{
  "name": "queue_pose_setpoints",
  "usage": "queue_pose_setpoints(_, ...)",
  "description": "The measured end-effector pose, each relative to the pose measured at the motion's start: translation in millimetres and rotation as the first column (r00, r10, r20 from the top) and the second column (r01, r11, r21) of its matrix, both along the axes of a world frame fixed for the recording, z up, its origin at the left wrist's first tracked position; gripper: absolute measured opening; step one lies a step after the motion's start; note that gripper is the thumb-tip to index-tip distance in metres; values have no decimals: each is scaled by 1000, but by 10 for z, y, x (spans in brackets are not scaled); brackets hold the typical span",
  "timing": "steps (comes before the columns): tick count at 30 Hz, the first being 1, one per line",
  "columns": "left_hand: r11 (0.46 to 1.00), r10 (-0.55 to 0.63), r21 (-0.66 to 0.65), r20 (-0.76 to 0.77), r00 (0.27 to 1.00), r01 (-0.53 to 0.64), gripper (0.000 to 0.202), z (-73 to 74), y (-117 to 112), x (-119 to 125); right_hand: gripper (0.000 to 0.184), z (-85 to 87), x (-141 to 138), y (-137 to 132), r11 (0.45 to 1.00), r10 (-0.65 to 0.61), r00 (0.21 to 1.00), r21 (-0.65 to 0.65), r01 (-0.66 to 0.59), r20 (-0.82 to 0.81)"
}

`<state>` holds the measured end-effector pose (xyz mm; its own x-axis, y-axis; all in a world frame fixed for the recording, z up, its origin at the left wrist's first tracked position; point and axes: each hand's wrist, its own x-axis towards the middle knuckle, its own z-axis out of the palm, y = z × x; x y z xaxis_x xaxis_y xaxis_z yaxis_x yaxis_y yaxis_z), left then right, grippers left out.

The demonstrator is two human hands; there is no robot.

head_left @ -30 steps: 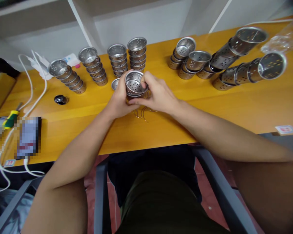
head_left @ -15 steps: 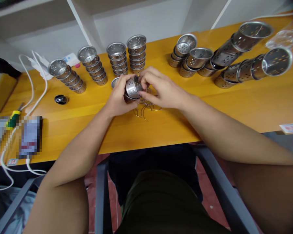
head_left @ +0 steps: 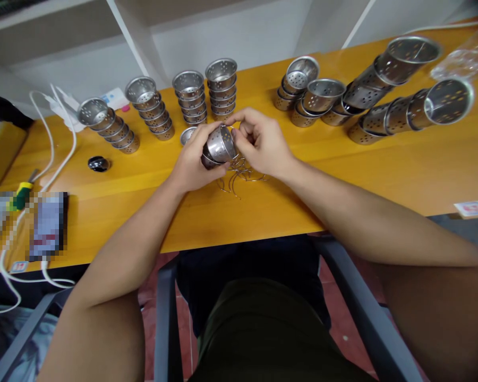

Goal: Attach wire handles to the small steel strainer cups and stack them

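In the middle of the table, my left hand (head_left: pixel 195 162) is wrapped round a perforated metal cup (head_left: pixel 220 145), which lies tilted with its base toward the right. My right hand (head_left: pixel 261 139) is closed in a pinch at the cup's right end, on what looks like a thin curved wire (head_left: pixel 232 127); its fingertips partly hide it. Below the right hand a loose heap of bent thin wires (head_left: pixel 241 174) rests on the table. Just behind my left hand another metal cup (head_left: pixel 187 135) shows in part.
Stacks of perforated cups (head_left: pixel 189 98) stand along the back, with more leaning stacks (head_left: pixel 398 114) at the right. On the left are a black shiny object (head_left: pixel 99 163), a screwdriver (head_left: pixel 22 196), a blurred phone (head_left: pixel 48 225) and white cables (head_left: pixel 72 140). Clear plastic wrap (head_left: pixel 460 63) lies at far right.
My right hand has turned and its fingers have curled into a pinch at the cup's upper right edge. The left hand keeps its hold, with the cup's end turned slightly more into view.
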<state>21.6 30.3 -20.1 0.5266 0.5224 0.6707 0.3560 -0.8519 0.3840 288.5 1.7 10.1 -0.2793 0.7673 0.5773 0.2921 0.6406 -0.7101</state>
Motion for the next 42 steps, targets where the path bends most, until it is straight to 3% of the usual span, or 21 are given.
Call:
queue_pose_setpoints(5, 999, -21, -32, 22, 1000, 22, 109, 26, -25, 6, 42, -17, -30, -11, 999, -46, 999, 3, 46, -27)
queue_pose_setpoints(13, 991, 51, -126, 15, 999, -49, 107, 90, -100, 51, 57, 4, -17, -1, 999, -46, 999, -28, 46, -5)
queue_pose_setpoints(22, 984, 85, -160, 35, 996, -78, 114, -69, -27, 47, 73, -53, -10, 97, 992, 32, 993, -115, -45, -114)
queue_pose_setpoints(35, 981, 97, -171, 45, 994, -88, 113, -190, 3, 31, 75, -139, -50, 181, 986, 79, 983, -135, -102, -166)
queue_pose_setpoints(38, 975, 103, -201, 55, 993, -91, 111, -163, 20, 21, 80, -187, -65, 182, 988, 31, 981, -140, -59, -191)
queue_pose_setpoints(42, 980, 66, -192, 31, 997, -59, 115, -101, 30, -1, 79, -220, 34, 290, 990, -117, 965, -104, 94, -234)
